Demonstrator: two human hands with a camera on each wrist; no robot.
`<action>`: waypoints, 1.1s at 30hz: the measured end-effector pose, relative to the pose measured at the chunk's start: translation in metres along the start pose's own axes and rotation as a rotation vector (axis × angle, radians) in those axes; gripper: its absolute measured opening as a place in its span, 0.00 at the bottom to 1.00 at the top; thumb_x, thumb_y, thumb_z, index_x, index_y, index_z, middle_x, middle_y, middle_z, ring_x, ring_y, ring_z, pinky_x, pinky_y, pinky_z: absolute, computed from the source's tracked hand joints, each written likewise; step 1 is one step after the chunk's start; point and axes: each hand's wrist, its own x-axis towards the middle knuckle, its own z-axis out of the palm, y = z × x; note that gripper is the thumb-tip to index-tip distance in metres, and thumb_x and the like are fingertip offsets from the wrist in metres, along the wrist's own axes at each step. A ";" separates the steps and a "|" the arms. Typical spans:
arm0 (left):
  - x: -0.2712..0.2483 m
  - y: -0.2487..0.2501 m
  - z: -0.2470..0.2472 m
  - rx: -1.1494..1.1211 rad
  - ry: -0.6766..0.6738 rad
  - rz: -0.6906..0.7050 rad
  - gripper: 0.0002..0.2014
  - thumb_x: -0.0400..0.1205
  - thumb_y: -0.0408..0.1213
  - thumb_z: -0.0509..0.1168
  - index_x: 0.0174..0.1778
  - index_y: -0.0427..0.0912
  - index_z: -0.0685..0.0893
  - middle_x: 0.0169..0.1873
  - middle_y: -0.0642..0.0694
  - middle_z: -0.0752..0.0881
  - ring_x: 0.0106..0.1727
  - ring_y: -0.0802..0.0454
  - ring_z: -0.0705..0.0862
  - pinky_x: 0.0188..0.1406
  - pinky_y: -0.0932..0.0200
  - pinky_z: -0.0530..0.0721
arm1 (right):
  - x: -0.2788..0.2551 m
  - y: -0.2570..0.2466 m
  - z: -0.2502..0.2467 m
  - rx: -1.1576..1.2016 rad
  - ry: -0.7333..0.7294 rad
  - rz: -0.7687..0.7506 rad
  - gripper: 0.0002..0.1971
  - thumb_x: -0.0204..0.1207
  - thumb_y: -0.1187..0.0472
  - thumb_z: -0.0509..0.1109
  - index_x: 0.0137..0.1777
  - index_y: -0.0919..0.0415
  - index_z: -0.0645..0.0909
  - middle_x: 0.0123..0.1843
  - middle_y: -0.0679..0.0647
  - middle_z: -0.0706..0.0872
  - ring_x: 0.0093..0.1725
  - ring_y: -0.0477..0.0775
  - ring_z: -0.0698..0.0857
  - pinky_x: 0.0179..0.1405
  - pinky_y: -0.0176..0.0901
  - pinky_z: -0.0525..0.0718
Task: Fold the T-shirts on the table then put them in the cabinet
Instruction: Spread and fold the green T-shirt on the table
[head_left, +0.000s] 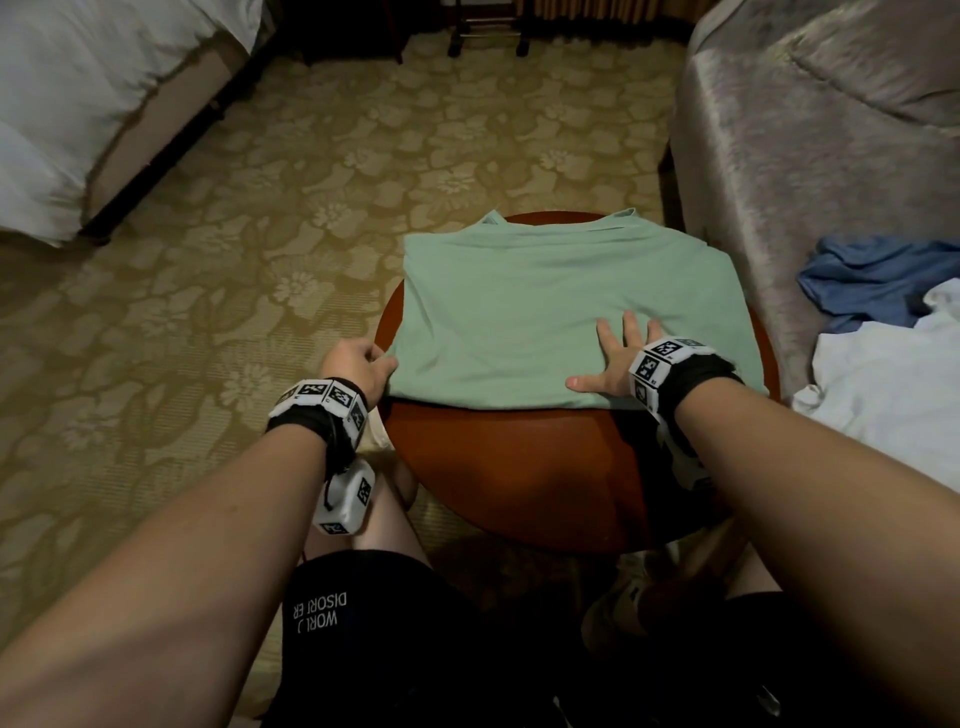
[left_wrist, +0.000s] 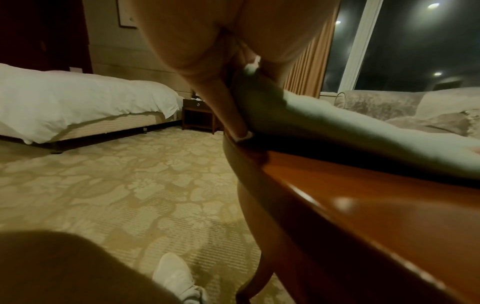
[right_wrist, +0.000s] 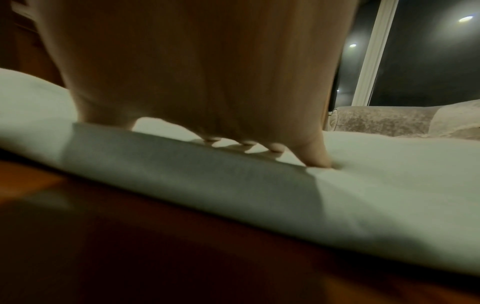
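Head view: left grip (head_left: 358, 364) pinches green T-shirt (head_left: 545, 306); right grip (head_left: 618, 358) presses flat

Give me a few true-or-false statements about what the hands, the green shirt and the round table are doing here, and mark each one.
1. The green T-shirt lies on the round wooden table. True.
2. The right hand grips a bunched corner of the shirt. False: it lies flat on the cloth with fingers spread.
3. The left hand pinches the shirt's near left corner at the table's edge. True.
4. The blue garment is folded on the table. False: it lies crumpled off to the right, beside a white garment.
5. The shirt hangs in the air between both hands. False: it rests on the table.
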 end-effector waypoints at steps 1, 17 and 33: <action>0.001 0.000 0.001 0.013 -0.014 -0.010 0.11 0.80 0.41 0.68 0.34 0.43 0.78 0.30 0.49 0.78 0.35 0.49 0.77 0.33 0.59 0.70 | 0.000 0.001 -0.001 -0.002 -0.004 0.000 0.57 0.63 0.17 0.53 0.83 0.46 0.34 0.85 0.57 0.33 0.83 0.70 0.39 0.80 0.67 0.44; -0.005 0.047 0.028 0.327 -0.252 -0.013 0.40 0.77 0.67 0.59 0.83 0.57 0.54 0.79 0.38 0.58 0.79 0.34 0.58 0.76 0.35 0.63 | -0.002 0.004 0.009 0.037 0.031 -0.016 0.56 0.65 0.21 0.58 0.84 0.47 0.35 0.85 0.58 0.34 0.83 0.71 0.37 0.81 0.67 0.44; -0.012 0.018 0.010 0.404 -0.420 -0.062 0.49 0.71 0.59 0.74 0.81 0.44 0.55 0.78 0.37 0.65 0.73 0.35 0.71 0.70 0.40 0.75 | -0.049 -0.009 0.026 -0.010 -0.006 0.004 0.57 0.64 0.20 0.59 0.84 0.48 0.36 0.85 0.59 0.34 0.83 0.72 0.39 0.79 0.70 0.49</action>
